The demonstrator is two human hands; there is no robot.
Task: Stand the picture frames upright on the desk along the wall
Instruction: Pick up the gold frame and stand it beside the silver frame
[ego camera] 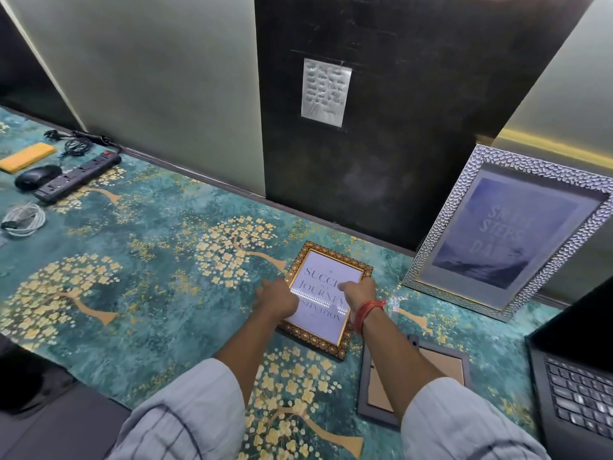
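A small gold-edged picture frame (326,270) with printed words lies flat and face up on the teal flowered desk cover (159,260). My left hand (277,298) rests on its left edge and my right hand (360,292) lies on its glass near the right edge; whether the fingers grip the frame is unclear. A large silver-textured frame (507,227) stands upright against the wall at the right. A grey frame (414,376) lies face down near the front, partly under my right forearm.
An open black laptop (577,376) fills the right front corner. At the far left lie a power strip (76,175), a black mouse (36,177), a yellow pad (28,156) and a coiled white cable (23,220). A paper note (326,91) hangs on the dark wall panel.
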